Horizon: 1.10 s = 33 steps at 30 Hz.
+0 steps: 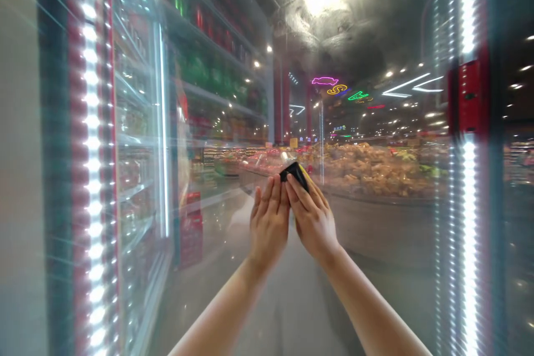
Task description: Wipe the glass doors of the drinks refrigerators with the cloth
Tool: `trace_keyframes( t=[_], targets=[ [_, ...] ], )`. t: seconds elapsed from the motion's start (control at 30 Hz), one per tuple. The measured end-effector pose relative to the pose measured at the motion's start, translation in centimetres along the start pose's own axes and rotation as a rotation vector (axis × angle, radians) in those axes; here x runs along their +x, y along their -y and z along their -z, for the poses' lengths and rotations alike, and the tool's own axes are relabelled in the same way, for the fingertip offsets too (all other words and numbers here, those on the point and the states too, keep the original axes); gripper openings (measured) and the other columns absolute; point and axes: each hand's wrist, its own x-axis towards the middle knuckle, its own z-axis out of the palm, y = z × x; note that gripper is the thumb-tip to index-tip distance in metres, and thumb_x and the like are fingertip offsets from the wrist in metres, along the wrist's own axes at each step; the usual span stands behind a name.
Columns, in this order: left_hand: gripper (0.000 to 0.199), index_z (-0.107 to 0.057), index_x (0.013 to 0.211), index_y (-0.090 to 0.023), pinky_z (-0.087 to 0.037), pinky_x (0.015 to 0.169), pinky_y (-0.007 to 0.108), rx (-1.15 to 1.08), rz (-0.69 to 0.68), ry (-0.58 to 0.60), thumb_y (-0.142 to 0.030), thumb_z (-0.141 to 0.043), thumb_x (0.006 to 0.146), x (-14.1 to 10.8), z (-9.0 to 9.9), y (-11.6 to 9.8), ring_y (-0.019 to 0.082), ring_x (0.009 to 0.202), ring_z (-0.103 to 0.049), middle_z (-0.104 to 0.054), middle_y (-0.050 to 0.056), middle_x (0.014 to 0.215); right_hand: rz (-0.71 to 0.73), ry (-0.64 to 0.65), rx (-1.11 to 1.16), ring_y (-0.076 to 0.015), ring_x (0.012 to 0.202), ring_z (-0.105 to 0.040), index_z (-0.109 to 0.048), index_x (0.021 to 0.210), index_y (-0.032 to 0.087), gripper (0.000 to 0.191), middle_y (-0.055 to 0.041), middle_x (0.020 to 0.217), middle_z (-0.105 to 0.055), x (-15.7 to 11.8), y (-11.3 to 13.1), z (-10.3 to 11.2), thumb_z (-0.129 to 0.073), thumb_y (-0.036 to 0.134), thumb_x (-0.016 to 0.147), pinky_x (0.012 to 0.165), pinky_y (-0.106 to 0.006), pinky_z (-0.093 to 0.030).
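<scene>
Both arms reach forward to a small black, flat, square-cornered block with a yellow edge (295, 171), held up in front of a glass pane. My left hand (269, 219) lies along its left side, fingers straight and close together, fingertips over its lower left edge. My right hand (312, 214) covers its lower right part, with a yellow strip showing beside the fingers. Palms and fingers hide most of the block, so its exact kind cannot be made out.
Bright LED strips (94, 178) run up the left frame, and another light strip (469, 233) the right. A red fitting (467, 97) sits on the right frame. Lit shelves (133, 178) stand at left. Through or reflected in the glass are a brown produce heap (367, 169) and neon signs (337, 89).
</scene>
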Motion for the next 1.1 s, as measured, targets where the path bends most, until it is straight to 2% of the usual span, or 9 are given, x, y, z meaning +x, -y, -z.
trace_keyframes(
  t=[0.17, 0.33, 0.43, 0.53, 0.63, 0.73, 0.83, 0.93, 1.1],
  targets=[
    [0.053, -0.038, 0.150, -0.006, -0.028, 0.125, 0.046, -0.034, -0.102, 0.074, -0.014, -0.041, 0.098, 4.8, -1.6, -4.7, 0.023, 0.151, -0.028, -0.041, 0.016, 0.157, -0.084, -0.055, -0.059, -0.0280, 0.142, -0.045, -0.026, 0.159, 0.026, 0.069, -0.0072, 0.154, -0.048, -0.6, -5.6, 2.4, -0.044, 0.008, 0.095, 0.115, -0.050, -0.043],
    [0.053, -0.038, 0.151, -0.007, -0.025, 0.126, 0.047, -0.072, -0.044, 0.031, -0.016, -0.039, 0.098, 9.4, -1.5, -3.1, 0.022, 0.151, -0.028, -0.040, 0.016, 0.157, -0.081, -0.079, 0.035, -0.0253, 0.144, -0.043, -0.037, 0.155, 0.022, 0.061, -0.0085, 0.155, -0.047, 4.4, -6.6, 2.3, -0.042, 0.010, 0.096, 0.117, -0.048, -0.043],
    [0.052, -0.040, 0.151, -0.009, -0.025, 0.126, 0.048, -0.065, -0.023, -0.014, -0.015, -0.038, 0.099, 8.7, -0.7, -0.3, 0.023, 0.149, -0.033, -0.043, 0.015, 0.155, -0.061, -0.051, 0.063, -0.0252, 0.146, -0.040, -0.041, 0.153, 0.019, 0.057, -0.0088, 0.154, -0.047, 6.2, -4.4, 1.5, -0.042, 0.012, 0.097, 0.118, -0.046, -0.041],
    [0.054, -0.035, 0.153, -0.014, -0.026, 0.125, 0.048, -0.056, -0.024, -0.054, -0.015, -0.039, 0.100, 5.7, -0.3, 1.0, 0.023, 0.148, -0.035, -0.046, 0.014, 0.153, -0.052, -0.031, 0.058, -0.0241, 0.147, -0.039, -0.040, 0.154, 0.021, 0.055, -0.0066, 0.152, -0.051, 4.9, -2.1, 0.7, -0.041, 0.013, 0.099, 0.119, -0.043, -0.042],
    [0.060, -0.026, 0.157, -0.014, -0.025, 0.126, 0.047, -0.037, -0.039, -0.071, -0.012, -0.040, 0.099, 2.4, -1.0, -0.5, 0.022, 0.149, -0.032, -0.047, 0.014, 0.153, -0.049, -0.015, 0.036, -0.0240, 0.147, -0.038, -0.036, 0.156, 0.022, 0.058, -0.0057, 0.151, -0.052, 1.4, -1.7, 0.8, -0.041, 0.012, 0.099, 0.117, -0.042, -0.044],
    [0.063, -0.021, 0.157, -0.011, -0.027, 0.125, 0.045, -0.040, -0.079, -0.059, -0.008, -0.038, 0.097, 1.0, -2.3, -3.9, 0.022, 0.150, -0.028, -0.046, 0.015, 0.153, -0.059, -0.004, -0.017, -0.0247, 0.143, -0.044, -0.031, 0.158, 0.023, 0.062, -0.0066, 0.151, -0.052, -2.1, -3.7, 1.9, -0.041, 0.010, 0.098, 0.114, -0.043, -0.047],
    [0.061, -0.026, 0.156, -0.008, -0.031, 0.124, 0.045, -0.077, -0.133, -0.003, -0.008, -0.036, 0.096, 2.5, -3.4, -7.4, 0.022, 0.150, -0.027, -0.044, 0.015, 0.154, -0.086, -0.045, -0.081, -0.0255, 0.140, -0.049, -0.032, 0.157, 0.024, 0.064, -0.0081, 0.150, -0.054, -3.9, -7.0, 3.7, -0.043, 0.009, 0.096, 0.112, -0.045, -0.048],
    [0.057, -0.034, 0.153, -0.008, -0.030, 0.124, 0.045, -0.121, -0.178, 0.060, -0.009, -0.036, 0.096, 6.0, -3.9, -9.2, 0.022, 0.151, -0.028, -0.041, 0.013, 0.156, -0.126, -0.088, -0.102, -0.0253, 0.137, -0.051, -0.037, 0.155, 0.023, 0.061, -0.0096, 0.149, -0.055, -3.0, -9.9, 5.0, -0.043, 0.009, 0.096, 0.113, -0.047, -0.047],
    [0.055, -0.034, 0.153, -0.011, -0.026, 0.126, 0.046, -0.150, -0.122, 0.028, -0.011, -0.035, 0.098, 9.8, -3.7, -7.4, 0.021, 0.150, -0.030, -0.042, 0.012, 0.157, -0.138, -0.074, -0.050, -0.0240, 0.142, -0.046, -0.043, 0.152, 0.017, 0.060, -0.0097, 0.153, -0.049, 1.5, -10.4, 4.9, -0.043, 0.008, 0.092, 0.118, -0.045, -0.042]
  ],
)
